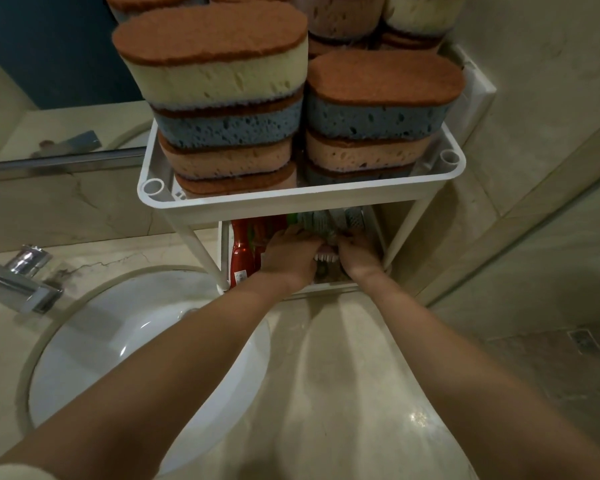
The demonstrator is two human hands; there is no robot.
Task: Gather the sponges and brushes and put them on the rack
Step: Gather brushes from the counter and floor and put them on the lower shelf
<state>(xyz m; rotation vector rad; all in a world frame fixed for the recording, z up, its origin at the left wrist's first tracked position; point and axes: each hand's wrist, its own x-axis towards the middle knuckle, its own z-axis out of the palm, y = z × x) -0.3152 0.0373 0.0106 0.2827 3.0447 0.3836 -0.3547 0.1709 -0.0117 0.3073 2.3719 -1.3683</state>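
Observation:
A white two-tier rack (326, 199) stands on the counter against the mirror. Its top shelf holds two stacks of oval sponges (222, 109) in cream, blue and pink with brown scouring tops; the right stack (378, 112) is shorter. Both my hands reach into the lower shelf. My left hand (288, 258) and my right hand (357, 258) have curled fingers around a brush with white bristles (326, 258) between them. Several grey and green brush handles (323, 221) lie further back on that shelf, partly hidden by the top tray.
Red bottles (240, 252) stand at the left of the lower shelf. A white round sink (125, 344) with a chrome tap (18, 275) lies to the left. Beige marble counter (343, 393) stretches in front. A wall and glass panel close off the right side.

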